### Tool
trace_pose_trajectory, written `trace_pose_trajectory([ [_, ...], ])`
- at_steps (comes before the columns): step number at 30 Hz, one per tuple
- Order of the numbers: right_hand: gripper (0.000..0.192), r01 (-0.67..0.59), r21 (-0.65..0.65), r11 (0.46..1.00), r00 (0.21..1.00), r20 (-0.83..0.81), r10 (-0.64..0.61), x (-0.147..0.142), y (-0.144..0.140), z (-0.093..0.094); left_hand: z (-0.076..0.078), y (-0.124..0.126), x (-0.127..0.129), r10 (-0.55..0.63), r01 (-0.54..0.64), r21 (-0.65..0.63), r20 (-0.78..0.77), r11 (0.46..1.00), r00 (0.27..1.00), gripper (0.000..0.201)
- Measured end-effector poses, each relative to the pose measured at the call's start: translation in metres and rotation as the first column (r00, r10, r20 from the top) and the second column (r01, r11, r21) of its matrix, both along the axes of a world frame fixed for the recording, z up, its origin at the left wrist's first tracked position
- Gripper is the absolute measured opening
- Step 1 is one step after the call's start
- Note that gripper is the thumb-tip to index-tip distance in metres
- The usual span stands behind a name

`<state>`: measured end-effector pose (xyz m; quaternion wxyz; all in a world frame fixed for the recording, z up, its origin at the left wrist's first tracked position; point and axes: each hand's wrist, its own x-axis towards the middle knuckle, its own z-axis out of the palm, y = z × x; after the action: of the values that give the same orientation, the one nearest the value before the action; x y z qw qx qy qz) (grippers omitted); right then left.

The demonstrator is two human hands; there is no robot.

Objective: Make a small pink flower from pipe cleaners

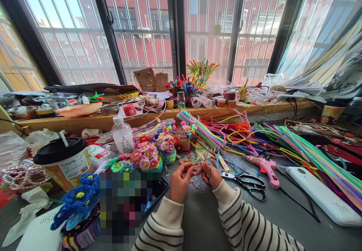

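My left hand (181, 181) is raised over the grey table, its thumb and fingertips pinched together. Whatever it pinches is too small to make out. Close beside it, my right hand (210, 175) is closed on small scissors (209, 172); one finger loop shows, and the blades are mostly hidden. Beneath and behind both hands lie tiny colourful clippings (195, 159). Larger black-handled scissors (250, 185) rest to the right of my right hand. Left of my left hand stand pink fuzzy flowers (147, 156) in a green-blue pot, with a phone (158, 194) lying in front of them.
Bundled pipe cleaners (200, 130) spread across the back, with another bundle (313, 153) to the right. A pink glue gun (268, 170) and white power bank (316, 194) lie right. A lidded cup (65, 160), bottle (123, 136) and blue flowers (80, 194) stand left. A cluttered wooden sill (158, 119) runs behind.
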<state>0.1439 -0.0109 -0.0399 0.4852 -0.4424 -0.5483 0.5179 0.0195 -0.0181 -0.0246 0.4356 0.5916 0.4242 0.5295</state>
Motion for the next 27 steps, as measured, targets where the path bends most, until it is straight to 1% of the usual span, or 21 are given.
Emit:
trace_pose_trajectory([
  [3,0.062,0.032,0.061,0.998,0.999,0.015,-0.033,-0.0008,-0.0008,-0.0017,-0.0008,0.0004,-0.0005,0.04,-0.039,0.015,-0.049,0.999,0.998,0.022],
  [6,0.061,0.039,0.093,0.995,0.999,-0.003,-0.039,-0.0016,-0.0012,-0.0033,-0.0014,0.0008,-0.0005,0.083,-0.083,0.013,-0.089,0.996,0.992,0.022],
  [10,0.062,0.063,0.087,0.994,0.998,0.004,-0.063,-0.0021,-0.0012,-0.0037,-0.0045,0.0032,-0.0006,0.092,-0.091,0.025,-0.079,0.996,0.993,0.02],
  [13,0.063,0.048,0.07,0.996,0.998,0.044,-0.051,-0.0019,0.0002,-0.0045,-0.0062,0.0051,-0.0008,0.086,-0.084,0.021,-0.058,0.996,0.995,0.019],
  [18,0.061,0.085,0.081,0.993,0.988,0.123,-0.095,-0.0016,0.0025,-0.0074,-0.0009,0.0029,0.0005,0.1,-0.099,0.013,-0.084,0.995,0.991,0.018],
  [20,0.061,0.073,0.06,0.996,0.988,0.13,-0.08,-0.0013,0.0029,-0.0078,0.0017,0.001,0.0014,0.106,-0.105,0.023,-0.093,0.994,0.99,0.018],
  [23,0.062,0.016,0.028,0.999,0.996,0.089,-0.018,0.0003,0.004,-0.0072,0.0031,-0.0011,0.0022,0.068,-0.068,0.011,-0.098,0.998,0.993,0.018],
  [27,0.061,-0.038,0.054,0.998,0.995,0.099,0.033,0.0064,0.0074,-0.0059,0.0022,-0.0022,0.0021,0.042,-0.039,0.025,-0.127,0.999,0.991,0.019],
])
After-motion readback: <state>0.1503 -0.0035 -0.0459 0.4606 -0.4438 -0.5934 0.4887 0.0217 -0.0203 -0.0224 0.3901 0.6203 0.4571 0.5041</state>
